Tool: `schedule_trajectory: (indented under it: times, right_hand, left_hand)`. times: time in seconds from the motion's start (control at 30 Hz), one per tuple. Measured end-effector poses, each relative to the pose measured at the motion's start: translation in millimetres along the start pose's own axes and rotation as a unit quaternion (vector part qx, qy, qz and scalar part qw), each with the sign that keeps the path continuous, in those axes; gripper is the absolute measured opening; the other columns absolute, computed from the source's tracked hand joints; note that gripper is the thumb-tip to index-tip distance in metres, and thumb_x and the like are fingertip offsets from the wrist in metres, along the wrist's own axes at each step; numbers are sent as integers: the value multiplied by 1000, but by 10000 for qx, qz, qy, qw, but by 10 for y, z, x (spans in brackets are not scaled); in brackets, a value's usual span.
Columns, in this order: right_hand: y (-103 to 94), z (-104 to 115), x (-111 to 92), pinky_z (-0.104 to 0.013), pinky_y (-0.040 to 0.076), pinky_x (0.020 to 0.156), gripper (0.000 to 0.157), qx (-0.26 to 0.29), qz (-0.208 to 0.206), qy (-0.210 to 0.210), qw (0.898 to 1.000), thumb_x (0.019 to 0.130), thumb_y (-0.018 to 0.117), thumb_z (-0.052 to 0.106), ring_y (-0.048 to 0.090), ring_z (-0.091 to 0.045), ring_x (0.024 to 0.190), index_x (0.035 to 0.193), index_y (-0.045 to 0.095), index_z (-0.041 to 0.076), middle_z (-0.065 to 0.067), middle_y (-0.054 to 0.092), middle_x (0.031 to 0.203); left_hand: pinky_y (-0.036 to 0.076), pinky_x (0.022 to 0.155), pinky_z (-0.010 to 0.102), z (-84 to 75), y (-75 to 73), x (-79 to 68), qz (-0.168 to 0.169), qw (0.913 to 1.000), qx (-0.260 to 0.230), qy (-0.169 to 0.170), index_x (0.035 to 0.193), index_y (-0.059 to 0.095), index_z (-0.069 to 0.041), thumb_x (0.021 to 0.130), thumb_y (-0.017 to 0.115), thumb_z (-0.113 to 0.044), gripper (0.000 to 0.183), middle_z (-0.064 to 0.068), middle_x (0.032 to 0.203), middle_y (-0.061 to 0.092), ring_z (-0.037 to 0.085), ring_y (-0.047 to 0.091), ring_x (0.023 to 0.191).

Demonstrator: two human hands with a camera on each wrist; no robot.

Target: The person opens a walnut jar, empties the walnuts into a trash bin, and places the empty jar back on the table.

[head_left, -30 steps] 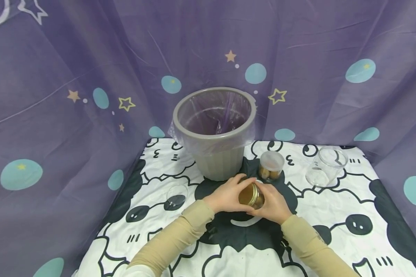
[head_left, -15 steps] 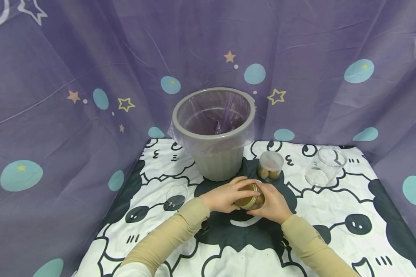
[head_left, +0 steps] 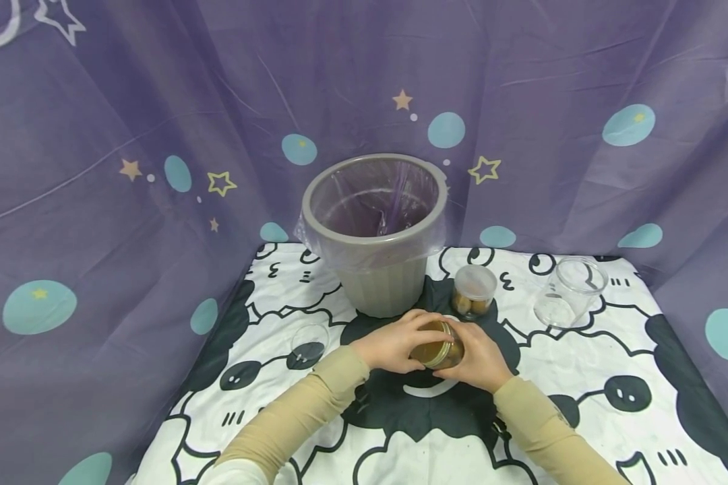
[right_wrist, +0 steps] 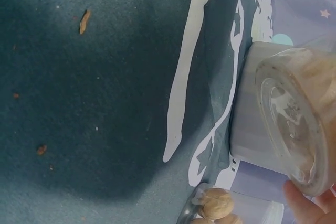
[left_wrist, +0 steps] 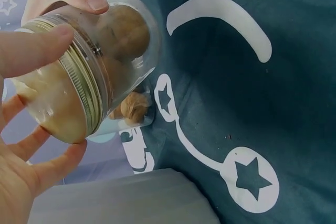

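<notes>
A clear jar (left_wrist: 126,40) with walnuts inside is held tilted on its side between both hands, above the dark patch of the cloth. Its gold screw lid (left_wrist: 58,98) faces left. My left hand (head_left: 387,346) grips this lid, fingers and thumb spread round its rim. Around the jar's body curls my right hand (head_left: 480,358); in the right wrist view the jar's clear base (right_wrist: 291,129) shows, with a fingertip beside it. Whether the lid is loose on its thread cannot be told.
A grey bin (head_left: 383,286) with a clear liner stands behind the hands. Right of it is a second walnut jar (head_left: 474,293) with a whitish lid. A clear jar (head_left: 570,296) stands at the right, and a clear round disc (head_left: 309,342) lies left. Brown crumbs (right_wrist: 85,22) dot the cloth.
My left hand has shifted slightly left and changed its hold on the gold lid, so more of the lid shows. The right hand has stayed almost still round the jar.
</notes>
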State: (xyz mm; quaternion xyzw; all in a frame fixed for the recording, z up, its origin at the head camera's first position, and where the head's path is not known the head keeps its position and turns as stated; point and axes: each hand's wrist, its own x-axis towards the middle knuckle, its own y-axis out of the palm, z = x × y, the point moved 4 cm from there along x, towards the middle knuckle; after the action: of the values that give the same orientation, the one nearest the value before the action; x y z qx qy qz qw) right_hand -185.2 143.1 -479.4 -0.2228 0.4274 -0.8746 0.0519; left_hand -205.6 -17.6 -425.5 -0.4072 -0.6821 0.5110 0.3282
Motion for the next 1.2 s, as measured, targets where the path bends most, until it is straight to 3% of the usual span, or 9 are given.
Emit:
schedule_trajectory:
  times: [0.2, 0.47, 0.73, 0.93, 1.07, 1.2]
  right_hand:
    - [10, -3, 3, -44, 52, 81, 98, 13, 16, -18, 10000, 48, 90, 40, 57, -25, 104, 133, 48, 14, -8, 61, 115]
    - [13, -11, 11, -45, 52, 81, 97, -66, -104, -106, 9999, 46, 91, 39, 58, -26, 104, 131, 51, 13, -8, 62, 115]
    - [25, -5, 23, -45, 52, 82, 96, 47, -38, 11, 10000, 48, 90, 39, 56, -25, 106, 132, 49, 19, -4, 61, 117]
    - [21, -1, 28, -44, 52, 82, 95, 24, -68, 35, 10000, 47, 90, 40, 57, -25, 106, 131, 50, 19, -3, 62, 115]
    - [24, -6, 23, -44, 52, 82, 95, 10, -63, 23, 10000, 47, 90, 39, 57, -25, 104, 130, 51, 17, -5, 62, 114]
    - [26, -16, 8, -45, 52, 82, 95, -52, -21, 24, 10000, 48, 90, 39, 57, -26, 103, 131, 50, 14, -8, 62, 114]
  left_hand:
    - [46, 98, 29, 15, 22, 13, -58, 9996, -63, -267, 138, 44, -25, 77, 75, -26, 69, 4, 146, 31, 23, 34, 130]
    - [46, 94, 30, 15, 40, 24, -484, 9956, -264, -753, 135, 46, -26, 74, 76, -35, 69, 5, 136, 42, 23, 46, 117]
    - [51, 79, 26, 33, 72, 35, -715, 9786, -736, -1782, 137, 44, -23, 78, 68, -49, 69, 7, 121, 51, 20, 56, 98]
    - [50, 68, 21, 33, 79, 51, -765, 9670, -731, -2315, 134, 46, -21, 81, 63, -52, 63, 10, 108, 55, 17, 59, 83]
    - [51, 70, 23, 41, 76, 46, -570, 9661, -742, -2405, 137, 42, -19, 80, 62, -57, 71, 11, 112, 55, 18, 61, 86]
    - [50, 90, 32, 39, 70, 32, -245, 9776, -833, -1919, 145, 31, -22, 76, 68, -54, 84, 11, 136, 43, 24, 53, 116]
